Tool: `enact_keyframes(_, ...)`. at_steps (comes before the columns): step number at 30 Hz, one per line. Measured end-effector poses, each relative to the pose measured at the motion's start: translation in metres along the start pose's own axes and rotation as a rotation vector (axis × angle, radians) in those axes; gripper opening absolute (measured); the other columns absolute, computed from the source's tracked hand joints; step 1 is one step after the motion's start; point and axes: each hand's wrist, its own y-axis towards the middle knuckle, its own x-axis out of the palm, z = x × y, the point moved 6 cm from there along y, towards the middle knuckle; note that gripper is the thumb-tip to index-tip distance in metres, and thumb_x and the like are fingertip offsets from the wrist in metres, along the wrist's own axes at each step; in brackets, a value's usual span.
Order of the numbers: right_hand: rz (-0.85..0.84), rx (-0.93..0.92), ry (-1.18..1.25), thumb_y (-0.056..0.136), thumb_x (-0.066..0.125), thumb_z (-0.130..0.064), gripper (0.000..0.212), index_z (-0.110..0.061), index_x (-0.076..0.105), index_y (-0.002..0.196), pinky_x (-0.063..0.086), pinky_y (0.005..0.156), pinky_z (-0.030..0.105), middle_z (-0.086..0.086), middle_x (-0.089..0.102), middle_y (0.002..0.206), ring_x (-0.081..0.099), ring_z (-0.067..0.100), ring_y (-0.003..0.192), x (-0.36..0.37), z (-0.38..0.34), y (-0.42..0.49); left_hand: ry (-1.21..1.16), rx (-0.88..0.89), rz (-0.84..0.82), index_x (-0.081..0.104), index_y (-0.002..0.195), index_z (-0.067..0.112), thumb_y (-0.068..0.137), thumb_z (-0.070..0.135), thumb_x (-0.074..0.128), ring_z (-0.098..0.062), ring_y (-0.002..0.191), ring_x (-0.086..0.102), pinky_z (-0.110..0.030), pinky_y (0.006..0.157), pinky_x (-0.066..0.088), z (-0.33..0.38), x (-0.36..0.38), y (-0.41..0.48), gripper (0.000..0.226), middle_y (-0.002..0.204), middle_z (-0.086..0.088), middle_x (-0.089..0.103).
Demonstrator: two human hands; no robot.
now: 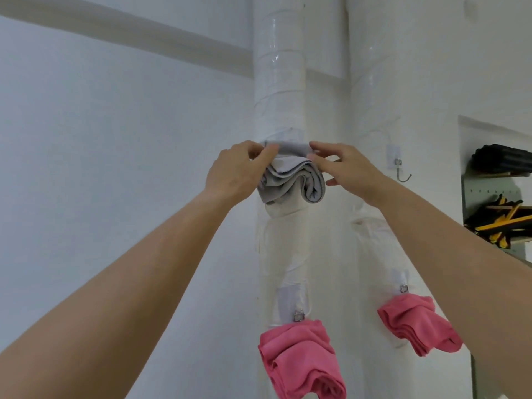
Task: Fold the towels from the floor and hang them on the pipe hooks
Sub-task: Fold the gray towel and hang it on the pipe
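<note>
A folded grey towel [299,180] hangs against the left white pipe [279,82] at head height. My left hand [239,171] pinches the towel's upper left edge and my right hand [342,168] pinches its upper right edge. The hook behind the grey towel is hidden. Lower on the same pipe a pink towel [299,358] hangs from a metal hook [298,315]. A second pink towel [417,323] hangs from a hook [404,288] on the right pipe [371,249]. An empty hook [400,168] sits higher on the right pipe.
White walls surround the two wrapped pipes. At the right edge a recessed shelf [495,180] holds black items and a bundle of yellow and black tools [501,223].
</note>
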Motion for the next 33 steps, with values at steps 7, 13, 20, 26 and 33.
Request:
enact_keyframes(7,-0.073,-0.046,-0.428,0.081,0.068,-0.059,0.061,-0.029,0.058,0.134,0.031,0.1,0.025,-0.002,0.041,0.133,0.042,0.013,0.123,0.005,0.004,0.003,0.469,0.258,0.061,0.056,0.121,0.017,0.08,0.059,0.067,-0.022,0.117,0.044,-0.035,0.078,0.045,0.019,0.003,0.007,0.06,0.127,-0.001,0.046)
enact_keyframes(13,-0.051,-0.18,-0.544,0.083,0.068,-0.054,0.048,-0.016,0.064,0.114,0.045,0.094,0.039,0.005,0.055,0.116,0.053,0.021,0.111,0.015,-0.001,0.005,0.43,0.57,0.038,0.04,0.143,0.027,0.085,0.024,0.07,-0.026,0.11,0.058,-0.044,0.079,0.055,0.028,0.021,-0.001,0.066,0.147,0.001,0.04)
enact_keyframes(20,0.015,-0.254,-0.383,0.088,0.069,-0.041,0.068,-0.026,0.039,0.148,0.041,0.103,0.036,-0.002,0.056,0.129,0.05,0.019,0.12,0.021,-0.005,-0.008,0.438,0.484,0.017,0.043,0.141,0.033,0.094,0.045,0.046,-0.019,0.121,0.05,-0.036,0.082,0.049,0.014,0.031,-0.001,0.049,0.146,0.011,0.043)
enact_keyframes(26,-0.114,-0.148,-0.384,0.087,0.062,-0.057,0.071,-0.043,0.032,0.15,0.033,0.114,0.037,0.002,0.044,0.132,0.043,0.018,0.128,0.019,0.012,0.001,0.356,0.437,-0.01,0.038,0.142,0.039,0.09,0.044,0.049,-0.021,0.111,0.051,-0.034,0.079,0.044,0.012,0.031,0.001,0.053,0.138,0.011,0.047)
enact_keyframes(33,-0.096,-0.138,-0.412,0.063,0.058,-0.081,0.084,-0.041,0.05,0.136,0.044,0.104,0.044,0.001,0.052,0.12,0.051,0.022,0.115,0.015,0.009,0.011,0.359,0.382,-0.051,0.049,0.135,0.035,0.084,0.048,0.042,-0.02,0.102,0.044,-0.041,0.089,0.046,0.009,0.035,0.005,0.054,0.127,0.009,0.051)
